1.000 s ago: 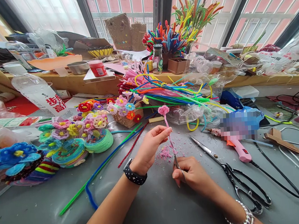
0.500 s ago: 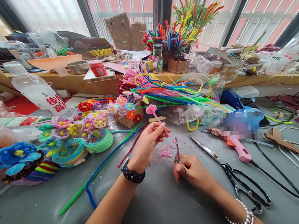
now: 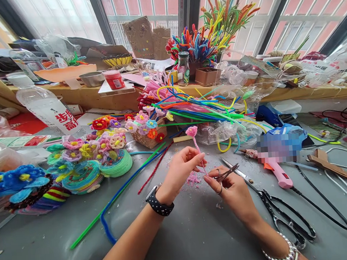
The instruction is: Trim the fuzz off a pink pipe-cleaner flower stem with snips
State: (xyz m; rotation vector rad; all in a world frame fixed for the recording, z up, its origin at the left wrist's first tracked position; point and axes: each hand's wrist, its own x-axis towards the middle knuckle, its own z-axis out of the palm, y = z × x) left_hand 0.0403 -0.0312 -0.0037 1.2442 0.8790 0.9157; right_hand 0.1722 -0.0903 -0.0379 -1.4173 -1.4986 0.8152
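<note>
A pink pipe-cleaner flower [image 3: 191, 131] stands nearly upright on its long pink stem, its bloom above my fingers. My left hand [image 3: 180, 170] pinches the stem partway down. My right hand [image 3: 236, 193] is closed around a small pair of scissors [image 3: 227, 171], whose blades point to the right, away from the flower. Thumb and fingertips of that same hand meet at the stem's lower end. Pink fuzz clippings [image 3: 193, 179] lie on the grey table beneath the hands.
Large black-handled scissors [image 3: 274, 210] and a pink glue gun [image 3: 277, 174] lie to the right. Finished pipe-cleaner flower pots [image 3: 115, 163] stand at left, near loose green and blue pipe cleaners [image 3: 118, 196]. A colourful bundle of pipe cleaners [image 3: 201, 106] lies behind.
The flower and my left hand have shifted right, the stem now steeper. The small scissors have swung from upright at the stem to pointing right, and my right fingertips have come to the stem's end.
</note>
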